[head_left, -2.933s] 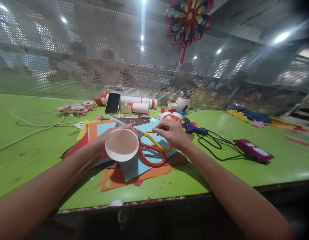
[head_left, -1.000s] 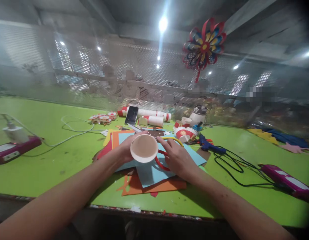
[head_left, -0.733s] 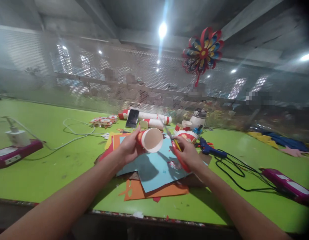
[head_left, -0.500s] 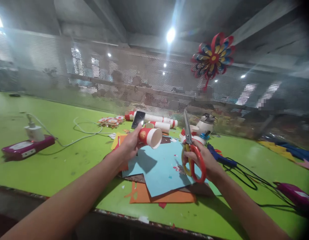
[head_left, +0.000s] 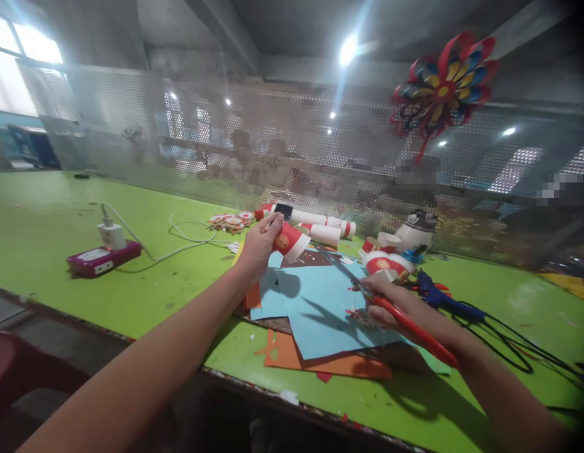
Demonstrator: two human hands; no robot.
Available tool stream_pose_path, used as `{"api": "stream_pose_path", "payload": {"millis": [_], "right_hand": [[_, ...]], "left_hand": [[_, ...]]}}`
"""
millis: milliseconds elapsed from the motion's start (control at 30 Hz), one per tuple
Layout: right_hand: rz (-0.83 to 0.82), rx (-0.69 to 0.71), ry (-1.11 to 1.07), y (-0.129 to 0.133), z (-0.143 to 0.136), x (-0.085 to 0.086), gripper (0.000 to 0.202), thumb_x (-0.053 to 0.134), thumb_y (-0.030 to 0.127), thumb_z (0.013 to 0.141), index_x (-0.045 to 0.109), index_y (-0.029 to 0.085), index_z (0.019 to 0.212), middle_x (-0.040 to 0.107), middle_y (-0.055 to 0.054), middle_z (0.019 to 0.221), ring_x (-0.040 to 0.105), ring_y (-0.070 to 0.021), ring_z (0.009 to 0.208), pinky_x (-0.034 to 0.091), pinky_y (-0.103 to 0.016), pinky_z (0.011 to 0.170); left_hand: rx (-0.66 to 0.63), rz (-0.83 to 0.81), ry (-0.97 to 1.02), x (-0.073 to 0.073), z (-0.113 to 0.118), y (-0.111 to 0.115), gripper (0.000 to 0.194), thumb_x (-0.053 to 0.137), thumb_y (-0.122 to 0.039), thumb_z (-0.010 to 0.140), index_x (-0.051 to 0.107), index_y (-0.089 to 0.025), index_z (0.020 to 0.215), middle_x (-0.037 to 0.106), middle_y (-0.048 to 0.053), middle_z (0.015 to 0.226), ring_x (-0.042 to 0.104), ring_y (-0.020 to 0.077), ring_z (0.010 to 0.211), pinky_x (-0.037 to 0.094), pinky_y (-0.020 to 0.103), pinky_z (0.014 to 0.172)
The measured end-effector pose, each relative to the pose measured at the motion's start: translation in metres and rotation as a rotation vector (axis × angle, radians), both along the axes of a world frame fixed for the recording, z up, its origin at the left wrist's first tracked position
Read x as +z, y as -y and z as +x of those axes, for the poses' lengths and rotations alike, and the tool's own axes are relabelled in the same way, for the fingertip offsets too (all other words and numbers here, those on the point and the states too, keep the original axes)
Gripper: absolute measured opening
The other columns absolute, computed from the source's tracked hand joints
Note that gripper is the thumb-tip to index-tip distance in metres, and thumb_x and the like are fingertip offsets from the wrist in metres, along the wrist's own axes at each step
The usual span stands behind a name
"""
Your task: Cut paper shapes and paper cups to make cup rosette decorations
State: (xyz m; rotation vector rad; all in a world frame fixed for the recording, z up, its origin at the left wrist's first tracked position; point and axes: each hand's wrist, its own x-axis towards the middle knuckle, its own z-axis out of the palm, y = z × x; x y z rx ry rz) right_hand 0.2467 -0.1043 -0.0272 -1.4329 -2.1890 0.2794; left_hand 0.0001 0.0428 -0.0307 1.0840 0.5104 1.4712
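A red and white paper cup point(head_left: 292, 242) is held by its base end in my left hand point(head_left: 260, 244), its rim tilted toward the right. My right hand point(head_left: 391, 302) is closed around the red-handled scissors point(head_left: 412, 327). The scissor blades point up and left, with their tips near the cup's rim. Light blue paper sheets point(head_left: 320, 321) lie under both hands, over orange paper point(head_left: 320, 365). Small red and white scraps point(head_left: 362, 316) rest on the blue sheet beside my right hand.
Behind are stacked cups point(head_left: 315, 218), a phone point(head_left: 282, 211) and cut cup pieces point(head_left: 233, 221). On the right sit a white kettle point(head_left: 416, 231) and a blue glue gun point(head_left: 445, 301) with black cable. A purple power strip point(head_left: 103, 258) is at left.
The scissors have swung from upright to slanting left, their tips now near the cup. The cup's opening has turned downward. The camera view has shifted left.
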Motion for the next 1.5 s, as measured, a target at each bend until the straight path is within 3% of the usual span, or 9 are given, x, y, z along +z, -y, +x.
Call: {"api": "stream_pose_path", "payload": {"millis": [100,233,400,667,833,1100,1200,1367,1500], "right_hand": [[-0.127,0.018,-0.014,0.001,-0.004,0.002,0.041,0.049,0.051,0.084,0.055,0.02,0.111,0.063,-0.007,0.092,0.06,-0.0209,0.08,0.05,-0.031,0.067],[-0.21,0.041,-0.152,0.001,-0.01,0.001,0.039,0.043,0.053,0.087,0.053,0.018,0.102,0.063,-0.007,0.083,0.059,-0.0179,0.071,0.048,-0.029,0.06],[-0.124,0.046,-0.191,0.003,-0.015,0.002,0.031,0.046,0.045,0.088,0.055,0.018,0.1,0.062,-0.004,0.076,0.058,-0.0166,0.068,0.047,-0.027,0.058],[0.066,-0.103,0.039,0.002,-0.016,0.003,0.034,0.056,0.047,0.081,0.059,0.017,0.098,0.062,-0.003,0.074,0.055,-0.0174,0.066,0.044,-0.028,0.057],[0.274,-0.093,0.19,0.0,-0.016,0.0,0.035,0.06,0.048,0.079,0.058,0.018,0.097,0.064,-0.008,0.092,0.056,-0.021,0.079,0.046,-0.033,0.068],[0.437,-0.145,0.418,-0.001,-0.018,-0.005,0.04,0.054,0.051,0.082,0.058,0.015,0.097,0.055,-0.011,0.084,0.051,-0.0221,0.073,0.043,-0.033,0.065],[0.496,-0.16,0.452,0.001,-0.023,-0.005,0.04,0.055,0.053,0.081,0.06,0.016,0.095,0.053,-0.01,0.081,0.049,-0.0209,0.068,0.04,-0.031,0.059],[0.46,-0.161,0.457,0.002,-0.026,-0.005,0.037,0.053,0.05,0.083,0.059,0.016,0.097,0.053,-0.009,0.082,0.048,-0.0212,0.069,0.041,-0.032,0.061],[0.37,-0.157,0.37,0.0,-0.02,-0.004,0.037,0.057,0.049,0.081,0.057,0.016,0.099,0.055,-0.01,0.087,0.05,-0.0228,0.078,0.044,-0.036,0.069]], "left_hand": [[-0.024,0.043,0.071,0.002,-0.002,-0.001,0.046,0.074,-0.032,0.068,0.059,-0.017,0.11,0.065,0.005,0.087,0.059,0.0141,0.075,0.047,0.024,0.065],[-0.153,0.067,0.08,0.003,-0.006,0.001,0.044,0.073,-0.029,0.07,0.059,-0.023,0.112,0.062,0.005,0.106,0.058,0.017,0.089,0.049,0.025,0.069],[-0.289,0.117,0.048,0.005,-0.008,0.008,0.041,0.072,-0.026,0.072,0.06,-0.024,0.112,0.058,0.006,0.118,0.056,0.0192,0.098,0.049,0.028,0.076],[-0.421,0.17,-0.023,0.006,-0.01,0.015,0.044,0.07,-0.016,0.071,0.062,-0.023,0.114,0.055,0.009,0.127,0.057,0.0229,0.101,0.049,0.033,0.078],[-0.411,0.096,-0.037,0.005,-0.007,0.014,0.049,0.072,-0.014,0.068,0.06,-0.016,0.116,0.067,0.009,0.101,0.061,0.0174,0.087,0.046,0.028,0.081],[-0.477,0.026,-0.164,0.006,-0.008,0.017,0.04,0.062,-0.035,0.079,0.056,-0.022,0.117,0.064,0.009,0.102,0.061,0.0213,0.084,0.052,0.034,0.067],[-0.439,-0.013,-0.132,0.007,-0.007,0.016,0.041,0.065,-0.034,0.077,0.058,-0.018,0.114,0.064,0.01,0.1,0.061,0.0201,0.08,0.051,0.03,0.064],[-0.362,-0.043,-0.086,0.005,-0.006,0.01,0.035,0.071,-0.025,0.071,0.063,-0.014,0.104,0.065,0.008,0.089,0.058,0.0144,0.071,0.049,0.025,0.06],[-0.276,-0.021,-0.099,0.003,-0.008,0.004,0.037,0.074,-0.023,0.068,0.062,-0.015,0.102,0.065,0.008,0.092,0.06,0.0154,0.075,0.051,0.027,0.064]]}}
